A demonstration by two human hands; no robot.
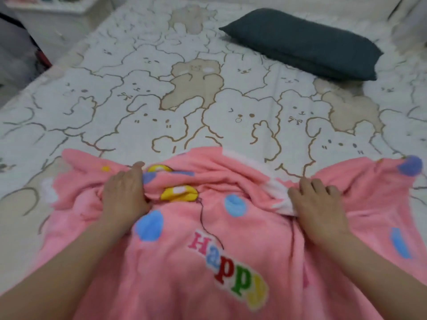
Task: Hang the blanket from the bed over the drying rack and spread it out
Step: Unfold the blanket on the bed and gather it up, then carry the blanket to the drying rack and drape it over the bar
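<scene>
My left hand (124, 192) and right hand (318, 209) each grip bunched folds of pink blanket (184, 262), near edge of bed (138, 100).

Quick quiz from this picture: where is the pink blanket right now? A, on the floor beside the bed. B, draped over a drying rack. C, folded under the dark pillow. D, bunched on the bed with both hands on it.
D: the pink blanket lies crumpled on the bear-print sheet, with the left hand and right hand gripping its folds; the dark pillow sits apart, farther up the bed.
</scene>
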